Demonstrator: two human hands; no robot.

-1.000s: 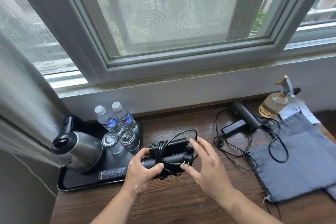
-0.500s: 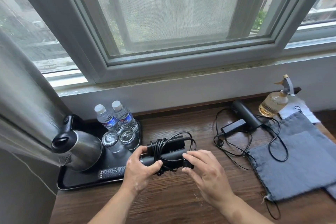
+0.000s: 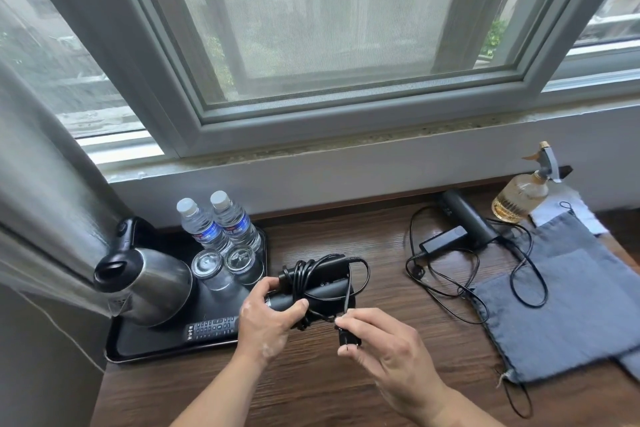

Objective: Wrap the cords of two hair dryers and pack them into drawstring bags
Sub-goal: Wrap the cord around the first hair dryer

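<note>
A black folded hair dryer (image 3: 320,282) with its cord coiled several times around it is held just above the wooden desk. My left hand (image 3: 268,317) grips its left end. My right hand (image 3: 379,345) pinches the cord's plug (image 3: 348,336) below and to the right of the dryer. A second black hair dryer (image 3: 465,218) lies at the back right, its cord (image 3: 446,279) loose across the desk and over a grey drawstring bag (image 3: 568,302). The edge of a second grey bag (image 3: 628,362) shows beneath that one.
A black tray (image 3: 166,350) at the left holds a steel kettle (image 3: 145,282), two water bottles (image 3: 221,227), two upturned glasses (image 3: 223,263) and a remote (image 3: 213,328). A glass spray bottle (image 3: 523,192) stands at the back right on white paper. A grey curtain hangs at the far left.
My right hand has pulled the plug down and toward me, away from the dryer, drawing the last loop of cord tighter. My left hand keeps its grip on the dryer.
</note>
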